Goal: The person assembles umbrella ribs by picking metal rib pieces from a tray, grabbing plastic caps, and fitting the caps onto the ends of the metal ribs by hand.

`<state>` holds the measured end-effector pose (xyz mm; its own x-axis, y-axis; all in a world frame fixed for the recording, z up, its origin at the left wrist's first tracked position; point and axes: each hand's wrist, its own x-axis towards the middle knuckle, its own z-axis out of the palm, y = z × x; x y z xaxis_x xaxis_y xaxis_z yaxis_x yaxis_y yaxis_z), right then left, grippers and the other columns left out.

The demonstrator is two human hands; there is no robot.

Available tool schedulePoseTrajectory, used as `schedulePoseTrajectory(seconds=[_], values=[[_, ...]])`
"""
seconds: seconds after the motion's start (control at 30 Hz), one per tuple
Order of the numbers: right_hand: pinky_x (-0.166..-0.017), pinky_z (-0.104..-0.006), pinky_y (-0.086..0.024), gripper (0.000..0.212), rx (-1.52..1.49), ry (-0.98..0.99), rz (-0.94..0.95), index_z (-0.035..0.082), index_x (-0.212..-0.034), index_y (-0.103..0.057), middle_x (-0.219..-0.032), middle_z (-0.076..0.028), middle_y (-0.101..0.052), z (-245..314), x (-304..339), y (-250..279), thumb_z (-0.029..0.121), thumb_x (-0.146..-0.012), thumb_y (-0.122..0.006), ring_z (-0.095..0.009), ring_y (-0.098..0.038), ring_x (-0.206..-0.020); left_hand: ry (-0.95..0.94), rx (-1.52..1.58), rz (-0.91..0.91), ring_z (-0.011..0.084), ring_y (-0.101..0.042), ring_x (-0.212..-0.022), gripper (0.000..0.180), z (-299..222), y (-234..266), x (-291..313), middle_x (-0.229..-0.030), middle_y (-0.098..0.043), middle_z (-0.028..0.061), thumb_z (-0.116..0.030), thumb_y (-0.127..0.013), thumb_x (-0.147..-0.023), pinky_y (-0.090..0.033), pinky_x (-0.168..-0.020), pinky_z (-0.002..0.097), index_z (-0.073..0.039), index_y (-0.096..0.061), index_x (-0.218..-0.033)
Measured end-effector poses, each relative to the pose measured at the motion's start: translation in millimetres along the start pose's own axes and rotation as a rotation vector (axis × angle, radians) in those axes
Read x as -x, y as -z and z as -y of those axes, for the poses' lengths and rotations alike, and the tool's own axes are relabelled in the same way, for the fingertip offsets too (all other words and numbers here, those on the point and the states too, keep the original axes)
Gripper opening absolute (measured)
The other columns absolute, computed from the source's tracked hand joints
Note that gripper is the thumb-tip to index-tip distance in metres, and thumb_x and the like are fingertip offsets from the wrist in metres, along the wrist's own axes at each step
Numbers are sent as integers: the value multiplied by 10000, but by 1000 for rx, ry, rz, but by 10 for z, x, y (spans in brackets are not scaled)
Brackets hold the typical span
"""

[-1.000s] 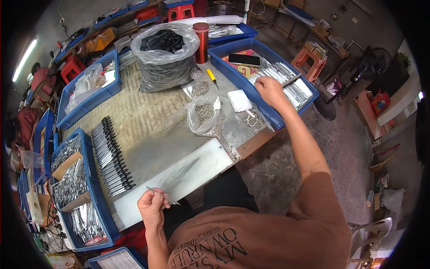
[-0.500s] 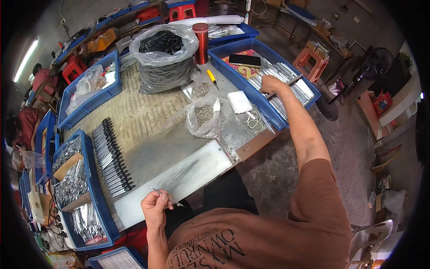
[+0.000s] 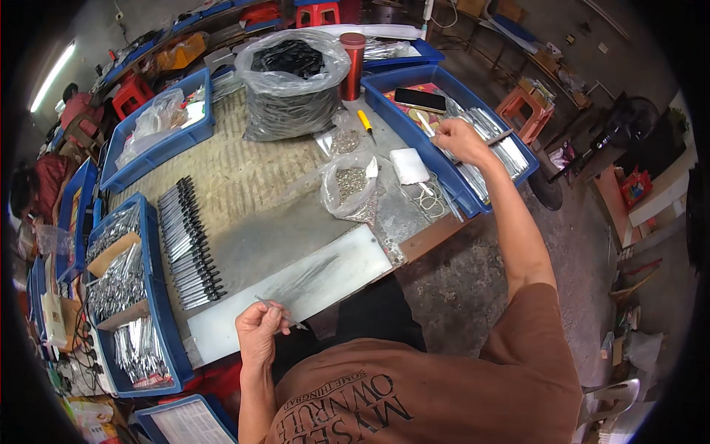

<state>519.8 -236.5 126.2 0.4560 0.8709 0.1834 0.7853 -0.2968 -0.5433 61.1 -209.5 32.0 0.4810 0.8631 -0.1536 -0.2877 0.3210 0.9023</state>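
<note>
Above the tray (image 3: pixel 388 105) with the phone (image 3: pixel 420 100), the right hand (image 3: pixel 458 140) pinches a pale rod (image 3: pixel 424 123); by the near edge of the white board (image 3: pixel 333 270), the left hand (image 3: pixel 260 327) grips a thin grey rod (image 3: pixel 298 324).

Lit tube lamp (image 3: pixel 52 77) upper left; dim floor (image 3: pixel 462 274); fisheye bends edges, corners black.

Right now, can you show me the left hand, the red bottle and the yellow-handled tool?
Left hand (image 3: pixel 260 325), head view: the middle of the hand.
Red bottle (image 3: pixel 353 72), head view: the middle of its side.
Yellow-handled tool (image 3: pixel 364 121), head view: the yellow handle.
</note>
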Motion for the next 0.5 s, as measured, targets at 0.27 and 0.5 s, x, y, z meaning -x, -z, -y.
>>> schedulePoseTrajectory(seconds=[0.27,0.5], values=[[-542,-214,-379,104,-667,39,341,6,-772,-568,-671,45,-506,911,887,-709,99,-793,-610,-35,-442,-625,17,-105,18,120,-537,-590,115,-117,-261,-57,-738,-585,85,-59,-611,-820,-462,-507,232,1,-574,-729],[-492,-184,-336,127,-866,37,535,5,-787,-547,-668,54,-486,1334,1460,-1242,98,-823,-625,-8,-397,-598,-61,-33,44,86,-514,-622,97,-15,-413,-117,-754,-586,46,-74,-643,-810,-447,-522,205,17,-622,-787]])
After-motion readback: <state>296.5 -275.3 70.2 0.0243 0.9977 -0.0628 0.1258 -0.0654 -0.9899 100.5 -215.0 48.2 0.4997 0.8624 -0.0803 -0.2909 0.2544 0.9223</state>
